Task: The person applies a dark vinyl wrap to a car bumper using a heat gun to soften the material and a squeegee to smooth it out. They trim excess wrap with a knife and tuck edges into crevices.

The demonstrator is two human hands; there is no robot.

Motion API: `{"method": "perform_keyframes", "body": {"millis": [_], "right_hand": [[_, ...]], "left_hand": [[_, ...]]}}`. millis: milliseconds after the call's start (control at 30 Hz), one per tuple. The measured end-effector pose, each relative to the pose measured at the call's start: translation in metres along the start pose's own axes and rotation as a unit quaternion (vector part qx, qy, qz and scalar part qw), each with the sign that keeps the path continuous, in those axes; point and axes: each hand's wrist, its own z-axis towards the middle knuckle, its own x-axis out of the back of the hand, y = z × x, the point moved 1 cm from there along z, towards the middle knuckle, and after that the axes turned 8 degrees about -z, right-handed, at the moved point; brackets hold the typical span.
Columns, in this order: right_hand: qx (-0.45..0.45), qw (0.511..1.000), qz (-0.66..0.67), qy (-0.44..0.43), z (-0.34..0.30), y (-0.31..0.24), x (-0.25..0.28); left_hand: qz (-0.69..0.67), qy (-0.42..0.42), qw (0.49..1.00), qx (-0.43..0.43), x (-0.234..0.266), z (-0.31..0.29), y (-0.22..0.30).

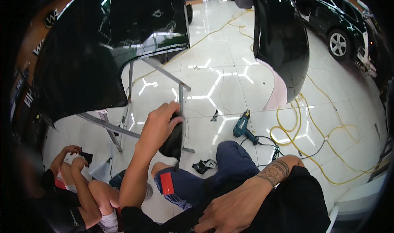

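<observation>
My left hand (pixel 162 120) is closed, thumb and fingers pinching the top of a glossy black strip (pixel 172 144) beside a grey metal stand (pixel 164 75). The strip hangs down over my knee; whether it is film or a thin panel, I cannot tell. Low in front of my body, my right hand (pixel 232 210) has its fingers curled. Their tips lie at the lower edge, and whatever they hold is hidden. A red rectangular piece (pixel 167 183) lies against my dark blue trouser leg. Above my left hand, a large glossy black car body panel (pixel 86 64) rests on the stand.
Another black panel (pixel 281 40) hangs at right. A teal heat gun (pixel 242 128) lies on the tiles near a yellow hose (pixel 297 114) and crumpled black scrap (pixel 203 166). A co-worker (pixel 82 192) sits at lower left. A dark car (pixel 336 19) stands far right.
</observation>
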Motion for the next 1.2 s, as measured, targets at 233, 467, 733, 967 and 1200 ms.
{"method": "perform_keyframes", "body": {"millis": [233,467,733,967,1200], "right_hand": [[-0.025,0.984,-0.164,-0.059,0.005,-0.015,0.011],[-0.089,0.944,-0.298,-0.113,-0.01,-0.026,0.012],[0.001,0.963,-0.248,0.108,-0.117,-0.06,0.089],[-0.206,0.673,0.455,0.546,-0.208,0.067,-0.06],[-0.164,0.655,0.537,0.505,-0.171,0.133,-0.062]], "left_hand": [[0.0,-0.031,0.999,-0.022,0.03,-0.003,0.012],[-0.007,-0.118,0.993,0.02,0.039,0.004,0.023],[0.036,-0.043,0.998,-0.033,0.045,0.014,0.031],[0.043,-0.045,0.998,-0.003,0.061,0.036,0.039],[0.034,-0.076,0.996,0.04,0.056,0.035,0.022]]}}
